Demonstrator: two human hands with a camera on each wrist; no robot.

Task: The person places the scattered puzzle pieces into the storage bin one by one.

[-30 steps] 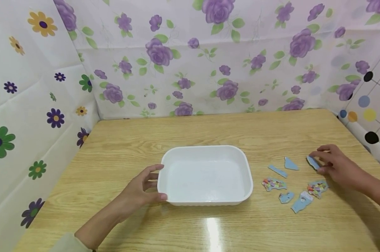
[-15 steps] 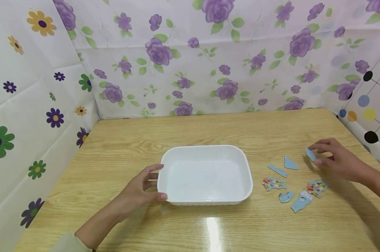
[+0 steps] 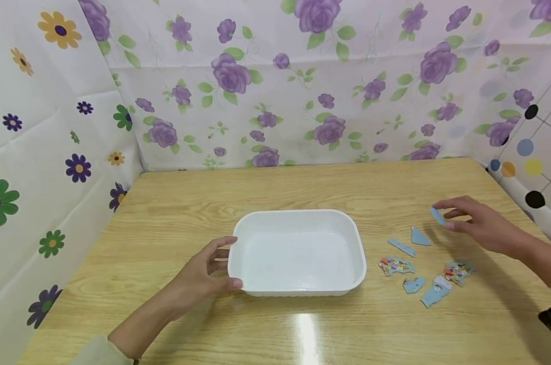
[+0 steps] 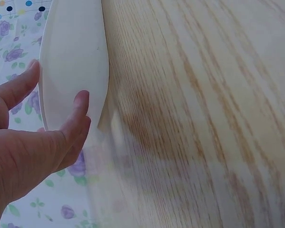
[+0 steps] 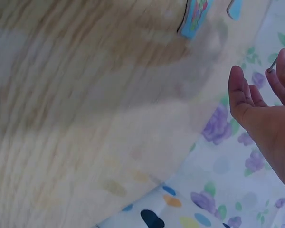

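A white rectangular plastic tray stands mid-table. My left hand holds its left end, thumb at the front corner and fingers along the left side. In the left wrist view, the left hand spans the outside of the tray. My right hand pinches a small light-blue puzzle piece between thumb and fingertips, above the table at the right. In the right wrist view that piece shows only as a thin edge in the right hand.
Several puzzle pieces lie right of the tray: a thin blue strip, a blue triangular piece, multicoloured pieces and a blue piece with a pale top. Flowered sheeting hangs behind the wooden table.
My right hand has lifted the blue puzzle piece and carried it leftward and a little farther back. The left hand and the tray have stayed in place.
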